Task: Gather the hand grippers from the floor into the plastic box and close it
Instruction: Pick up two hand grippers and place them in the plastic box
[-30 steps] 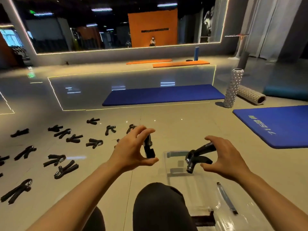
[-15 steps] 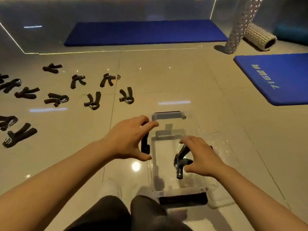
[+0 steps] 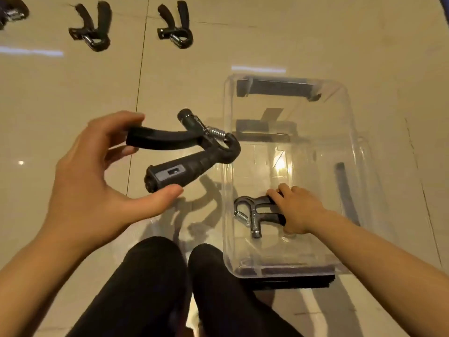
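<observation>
A clear plastic box (image 3: 227,166) stands open on the floor at the right, with dark latches at its near and far ends. My right hand (image 3: 296,210) reaches down inside it and holds a black hand gripper (image 3: 255,214) by its handles at the box bottom. My left hand (image 3: 97,181) holds a second black hand gripper (image 3: 184,147) in the air just left of the box, fingers on one handle and thumb under the other, its spring end at the box rim. More hand grippers (image 3: 91,27) lie on the floor at the top left.
Another gripper (image 3: 176,26) lies on the tiles beyond the left hand, and one (image 3: 12,10) at the top left corner. My dark-trousered knees (image 3: 184,288) fill the bottom centre, close to the box's near end. Tiled floor surrounds the box.
The view has tilted down onto the box. My right hand lowered its gripper to the box bottom. My left hand turned its gripper flat and brought it to the box's left rim.
</observation>
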Tool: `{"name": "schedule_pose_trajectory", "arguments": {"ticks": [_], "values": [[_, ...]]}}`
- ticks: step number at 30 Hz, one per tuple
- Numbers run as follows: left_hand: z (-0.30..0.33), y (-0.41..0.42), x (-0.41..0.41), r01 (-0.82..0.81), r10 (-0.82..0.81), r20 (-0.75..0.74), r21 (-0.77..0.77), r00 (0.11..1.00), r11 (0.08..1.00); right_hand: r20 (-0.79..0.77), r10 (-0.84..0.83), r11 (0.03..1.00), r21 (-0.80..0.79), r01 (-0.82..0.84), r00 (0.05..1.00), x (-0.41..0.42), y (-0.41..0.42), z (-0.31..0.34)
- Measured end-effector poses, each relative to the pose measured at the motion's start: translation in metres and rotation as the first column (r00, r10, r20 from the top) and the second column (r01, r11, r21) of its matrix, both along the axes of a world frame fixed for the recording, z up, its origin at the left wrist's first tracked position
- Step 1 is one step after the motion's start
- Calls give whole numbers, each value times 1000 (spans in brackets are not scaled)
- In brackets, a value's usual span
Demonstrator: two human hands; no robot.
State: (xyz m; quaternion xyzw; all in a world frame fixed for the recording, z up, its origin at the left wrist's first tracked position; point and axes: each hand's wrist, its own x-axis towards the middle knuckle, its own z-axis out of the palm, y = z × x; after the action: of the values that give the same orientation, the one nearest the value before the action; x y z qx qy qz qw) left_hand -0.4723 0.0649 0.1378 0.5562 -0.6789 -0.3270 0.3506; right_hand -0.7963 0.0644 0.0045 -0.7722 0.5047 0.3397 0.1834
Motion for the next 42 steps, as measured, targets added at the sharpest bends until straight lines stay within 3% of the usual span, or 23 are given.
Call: {"name": "schedule_pose_trajectory", "arguments": {"ticks": [5, 11, 16, 21, 24, 26, 27, 28, 30, 32, 33, 36, 39, 42], "values": [[1, -3, -1, -78, 82, -177, 26, 981, 997, -39, 36, 998, -48, -37, 999, 1, 3, -13], [-5, 10, -9, -51, 51, -58, -9, 997, 999, -165, 128, 983, -107, -147, 978, 4, 2, -11], [-12, 16, -5, -84, 86, -96, 24, 992, 996, -178, 81, 985, -135, -105, 981, -6, 3, -13], [-2, 11, -7, -59, 49, -125, -76, 991, 995, -191, 108, 980, -142, -137, 976, -6, 4, -14], [9, 9, -7, -49, 29, -129, -154, 991, 987, -168, 29, 993, -107, -48, 985, -5, 1, 0], [15, 11, -8, -39, 15, -122, -197, 992, 980, -9, -130, 984, -126, 128, 991, 2, 0, 19], [16, 11, -10, -39, 11, -133, -214, 991, 976, 159, -229, 954, -159, 253, 960, 7, -1, 30], [18, 12, -13, -44, 9, -152, -226, 988, 973, 361, -299, 907, -181, 381, 883, 14, -2, 44], [22, 13, -19, -76, 28, -210, -220, 977, 973, 724, -331, 805, -118, 581, 606, 32, -2, 80], [27, 11, -25, -111, 45, -286, -219, 957, 969, 906, -224, 758, -70, 648, 360, 55, -1, 117], [29, 9, -28, -116, 39, -312, -233, 949, 966, 942, -135, 759, -101, 643, 307, 67, -1, 131], [37, 5, -41, -128, 26, -418, -218, 908, 968, 939, 131, 761, -301, 574, 319, 94, -3, 150], [38, 4, -53, -144, 81, -582, -63, 809, 988, 898, 275, 689, -433, 581, 343, 97, -6, 153], [32, 3, -63, -94, 130, -680, 89, 721, 992, 813, 350, 628, -573, 527, 466, 81, -5, 155]]}}
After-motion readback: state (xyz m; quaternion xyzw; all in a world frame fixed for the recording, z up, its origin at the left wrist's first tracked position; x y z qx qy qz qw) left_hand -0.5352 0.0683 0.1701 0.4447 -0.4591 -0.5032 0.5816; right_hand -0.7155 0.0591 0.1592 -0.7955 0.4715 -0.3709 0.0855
